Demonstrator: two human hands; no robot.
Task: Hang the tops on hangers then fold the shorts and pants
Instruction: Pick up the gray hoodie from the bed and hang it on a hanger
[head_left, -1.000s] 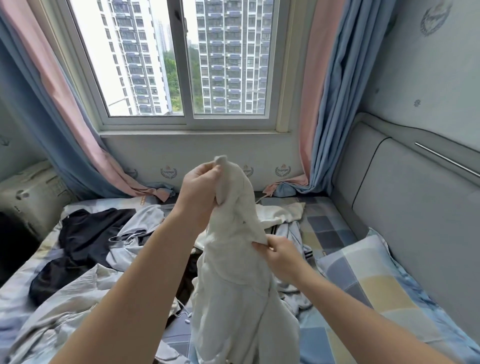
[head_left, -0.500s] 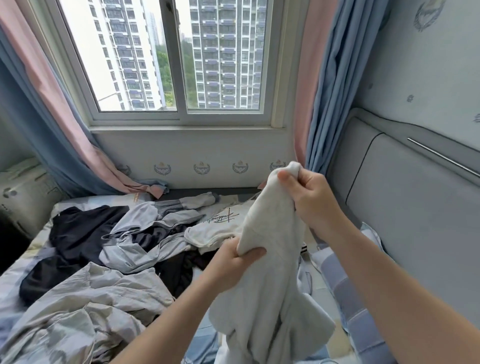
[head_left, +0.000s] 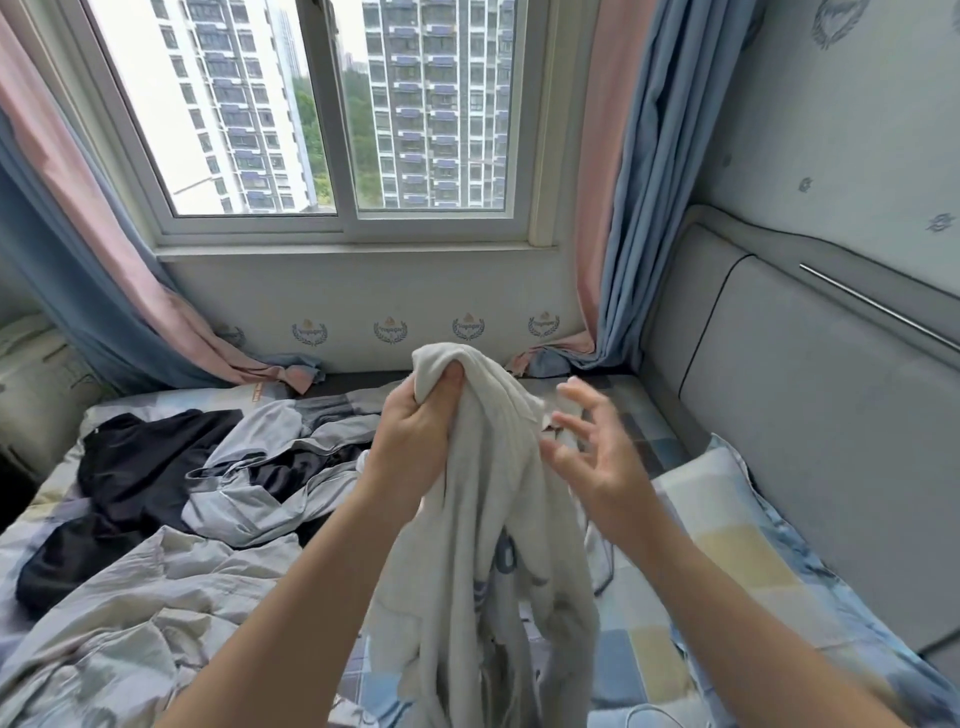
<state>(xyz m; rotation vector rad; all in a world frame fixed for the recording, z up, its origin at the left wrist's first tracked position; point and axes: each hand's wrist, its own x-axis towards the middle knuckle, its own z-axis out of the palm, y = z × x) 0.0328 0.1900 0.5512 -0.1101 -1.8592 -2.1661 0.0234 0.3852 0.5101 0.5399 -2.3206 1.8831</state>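
Head view is catching me gripping the white top (head_left: 488, 519) bunched in my left hand (head_left: 415, 441) above the bed (head_left: 649, 415), right hand (head_left: 592, 457) hovering beside it, fingers spread and empty, while the clothes pile (head_left: 249, 467) is lying unsorted, nothing hung or folded.

Single view: wide-angle camera worn on person's head; faces forward and down across bed (head_left: 654, 436) toward window (head_left: 322, 104) on far wall (head_left: 363, 291); straight lines bow at edges; padded headboard (head_left: 805, 415) runs along right side; clothes pile (head_left: 234, 467) lies left, mid-distance; forearms (head_left: 291, 597) enter from bottom edge; left hand (head_left: 415, 436) and right hand (head_left: 597, 457) sit very near lens at frame centre, white top (head_left: 493, 519) hanging between them, filling lower middle.
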